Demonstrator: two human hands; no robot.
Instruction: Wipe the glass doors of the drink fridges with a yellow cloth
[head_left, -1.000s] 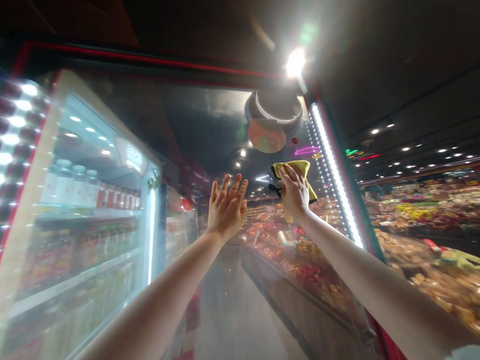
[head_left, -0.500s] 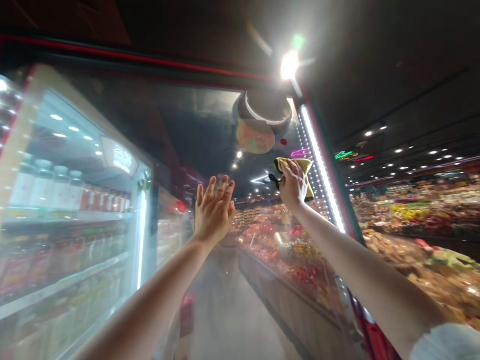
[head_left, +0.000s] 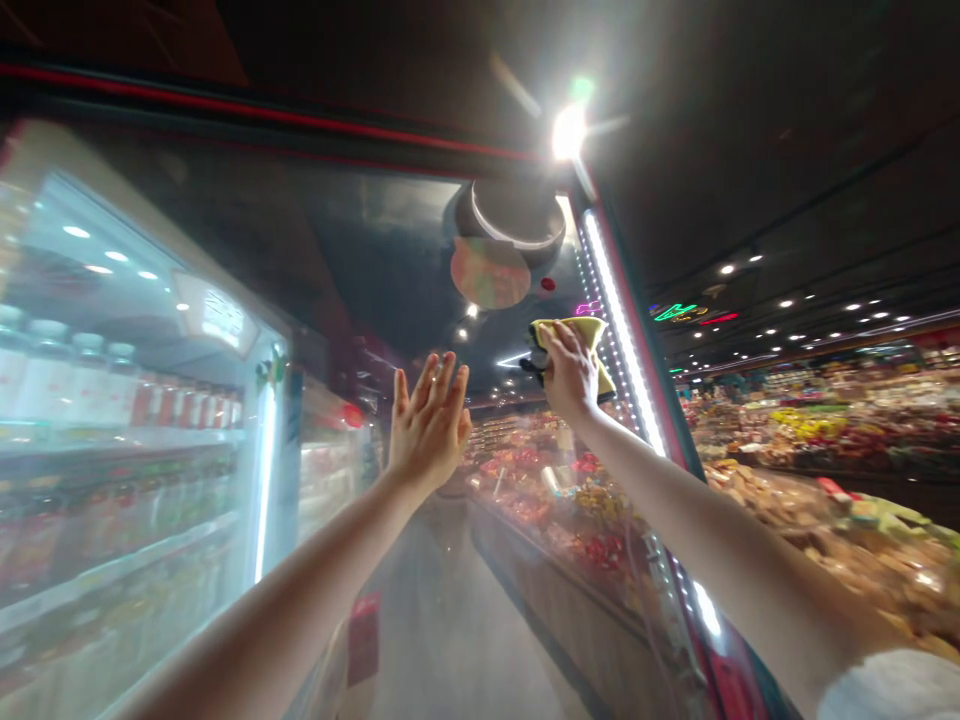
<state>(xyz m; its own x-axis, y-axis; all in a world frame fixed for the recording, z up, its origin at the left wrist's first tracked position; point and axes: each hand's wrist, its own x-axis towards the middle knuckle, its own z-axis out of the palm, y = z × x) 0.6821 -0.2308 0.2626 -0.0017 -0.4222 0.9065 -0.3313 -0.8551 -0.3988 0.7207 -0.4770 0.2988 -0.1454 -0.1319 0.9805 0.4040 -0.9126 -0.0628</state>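
Observation:
My right hand (head_left: 573,380) presses a yellow cloth (head_left: 595,329) with dark edges flat against a large glass pane (head_left: 352,270). The cloth is bunched under the fingers, close to the lit right side of the pane. To its left, my left hand (head_left: 426,428) is raised with palm toward the glass and fingers stretched out, holding nothing. Whether the left palm touches the glass I cannot tell. A round, pale orange sticker or reflection (head_left: 490,272) shows on the pane above and between my hands.
Bright LED strips (head_left: 624,335) run down the pane's right edge, beside a dark frame (head_left: 660,350). Shelves of bottles (head_left: 86,370) appear at left, apparently reflected. Heaped packaged goods (head_left: 817,530) lie at right. A strong lamp (head_left: 569,132) glares overhead.
The view has turned slightly right, so the pane and shelves sit further left. My right hand and cloth have shifted a little left in view; the left hand stays nearly in place.

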